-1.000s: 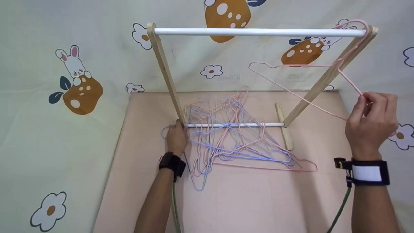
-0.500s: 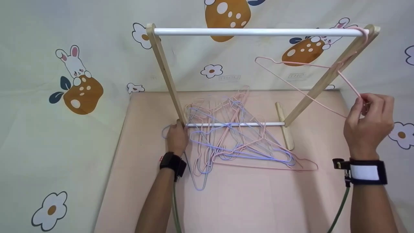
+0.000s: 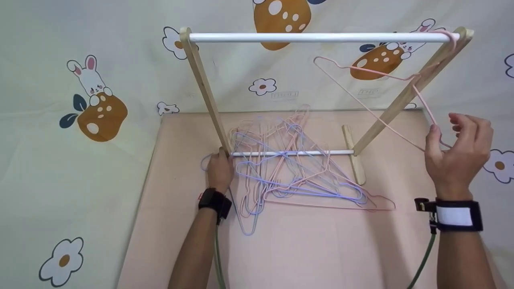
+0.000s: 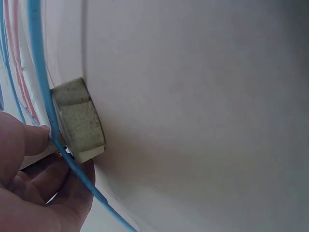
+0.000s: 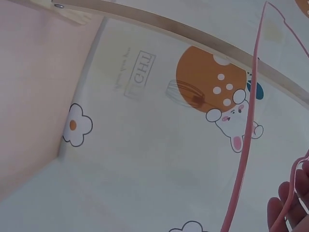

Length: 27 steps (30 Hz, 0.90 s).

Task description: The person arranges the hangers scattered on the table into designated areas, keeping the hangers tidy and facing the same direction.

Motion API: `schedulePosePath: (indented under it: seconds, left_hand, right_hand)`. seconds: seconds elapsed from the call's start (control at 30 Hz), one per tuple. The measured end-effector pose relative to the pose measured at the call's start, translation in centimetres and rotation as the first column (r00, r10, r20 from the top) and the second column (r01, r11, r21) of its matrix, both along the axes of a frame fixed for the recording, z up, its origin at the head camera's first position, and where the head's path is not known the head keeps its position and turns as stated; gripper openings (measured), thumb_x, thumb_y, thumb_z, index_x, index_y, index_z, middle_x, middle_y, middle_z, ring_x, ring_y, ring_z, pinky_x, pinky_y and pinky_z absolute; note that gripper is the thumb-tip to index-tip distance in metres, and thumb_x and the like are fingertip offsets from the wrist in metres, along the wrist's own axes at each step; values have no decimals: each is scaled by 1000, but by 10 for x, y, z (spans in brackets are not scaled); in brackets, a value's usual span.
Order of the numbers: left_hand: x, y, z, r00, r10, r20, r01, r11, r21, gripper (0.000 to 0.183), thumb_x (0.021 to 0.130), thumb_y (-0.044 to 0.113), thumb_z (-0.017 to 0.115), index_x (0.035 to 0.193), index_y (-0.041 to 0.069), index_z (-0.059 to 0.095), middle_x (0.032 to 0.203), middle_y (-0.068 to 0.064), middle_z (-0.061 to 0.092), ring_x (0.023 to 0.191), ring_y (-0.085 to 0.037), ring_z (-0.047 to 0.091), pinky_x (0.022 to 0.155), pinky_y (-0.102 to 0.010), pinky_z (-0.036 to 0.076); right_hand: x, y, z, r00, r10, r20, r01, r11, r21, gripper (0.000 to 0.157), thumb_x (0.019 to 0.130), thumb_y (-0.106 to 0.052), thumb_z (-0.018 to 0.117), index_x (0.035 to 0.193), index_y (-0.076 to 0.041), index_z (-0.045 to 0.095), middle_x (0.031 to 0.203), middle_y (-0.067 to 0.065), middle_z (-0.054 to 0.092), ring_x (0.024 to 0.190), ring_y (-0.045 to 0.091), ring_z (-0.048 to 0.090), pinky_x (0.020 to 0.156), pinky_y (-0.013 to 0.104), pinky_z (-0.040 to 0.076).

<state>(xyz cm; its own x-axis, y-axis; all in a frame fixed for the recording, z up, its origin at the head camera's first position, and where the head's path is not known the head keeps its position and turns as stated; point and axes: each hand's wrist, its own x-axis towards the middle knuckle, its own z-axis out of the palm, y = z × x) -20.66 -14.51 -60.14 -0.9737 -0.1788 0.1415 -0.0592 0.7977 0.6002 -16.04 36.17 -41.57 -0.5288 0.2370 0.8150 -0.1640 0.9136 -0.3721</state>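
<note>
My right hand stands beside the lower right corner of a pink wire hanger, thumb and fingers spread apart. The hanger's hook rests over the right end of the white top rod of a small wooden garment rack, and its body hangs tilted. In the right wrist view, fingers lie along the hanger's pink wire. Low on the rack's left upright, my left hand grips the wood. A blue hanger wire crosses the left thumb and fingers in the left wrist view.
A tangled pile of pink and blue wire hangers lies on the pink surface, around the rack's lower white rod. The right wooden foot stands beside it. Patterned cloth rises behind and along the sides.
The right hand has loosened its pinch on the pink hanger, fingers now apart from the thumb. The hanger's hook has settled on the rod and its left end has risen. The left hand stays put.
</note>
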Motion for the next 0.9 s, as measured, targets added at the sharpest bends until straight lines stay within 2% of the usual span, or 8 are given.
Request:
schedulePosePath:
  seconds: [0.17, 0.37, 0.6, 0.9]
  left_hand:
    - [2, 1, -1, 1000, -5, -22, 6, 1000, 8, 24, 108, 8, 70, 123, -10, 64, 104, -30, 71, 99, -47, 72, 88, -58, 58]
    - [1, 0, -4, 1000, -2, -31, 2, 1000, 7, 25, 108, 9, 70, 124, -9, 64, 103, -30, 71, 97, -47, 72, 84, -60, 57]
    - [1, -1, -5, 993, -39, -109, 36, 999, -31, 27, 106, 4, 70, 123, -16, 62, 95, -32, 70, 91, -50, 72, 80, -59, 59]
    - [0, 0, 1, 998, -26, -54, 25, 1000, -12, 26, 108, 6, 69, 124, -13, 63, 99, -31, 71, 94, -48, 73, 82, -57, 59]
  right_hand:
    - [1, -1, -2, 1000, 19, -15, -19, 1000, 13, 46, 104, -35, 65, 127, 5, 68, 120, 30, 64, 115, 50, 60, 104, 39, 46]
    - [1, -3, 0, 999, 37, -19, -37, 999, 21, 45, 101, -31, 67, 126, 6, 68, 119, 31, 64, 111, 52, 59, 101, 40, 44]
    - [1, -3, 1, 999, 42, -25, -42, 999, 26, 41, 98, -25, 69, 123, 7, 68, 115, 32, 65, 109, 53, 60, 98, 43, 42]
    - [6, -9, 7, 997, 29, -65, -27, 999, 27, 42, 97, -24, 71, 126, 7, 69, 119, 32, 63, 114, 53, 58, 103, 48, 41]
